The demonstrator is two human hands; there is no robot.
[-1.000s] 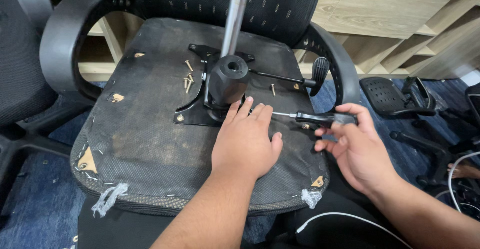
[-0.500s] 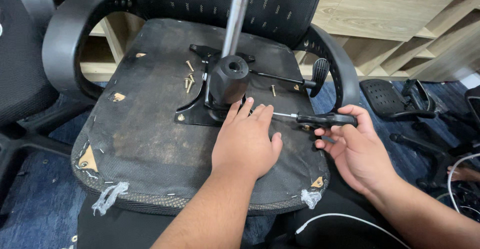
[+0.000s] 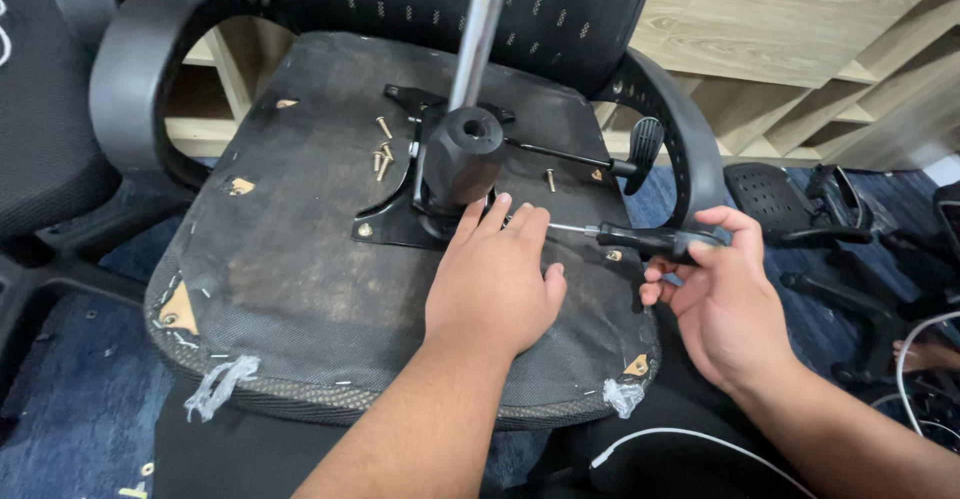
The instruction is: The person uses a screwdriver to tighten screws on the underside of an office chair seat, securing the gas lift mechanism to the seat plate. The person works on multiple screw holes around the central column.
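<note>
An office chair lies overturned with its seat underside (image 3: pixel 300 229) facing up. A black metal mechanism plate (image 3: pixel 395 224) with a black hub (image 3: pixel 462 164) and a steel gas cylinder (image 3: pixel 478 34) sits at its centre. My left hand (image 3: pixel 495 284) rests flat on the seat, fingertips against the plate's near right corner. My right hand (image 3: pixel 725 304) grips the black handle of a screwdriver (image 3: pixel 640 239), whose shaft points left under my left fingertips. The tip is hidden.
Several loose brass screws (image 3: pixel 382 154) lie on the seat left of the hub, one more screw (image 3: pixel 549 179) to its right. A lever with a black paddle (image 3: pixel 640 144) sticks out right. Curved armrests (image 3: pixel 680 139) flank the seat. Another chair base (image 3: pixel 800 199) and white cable (image 3: pixel 700 439) lie right.
My right hand has shifted its grip a little on the screwdriver handle, fingers curling more tightly. My left hand stays in place. The view has shifted slightly.
</note>
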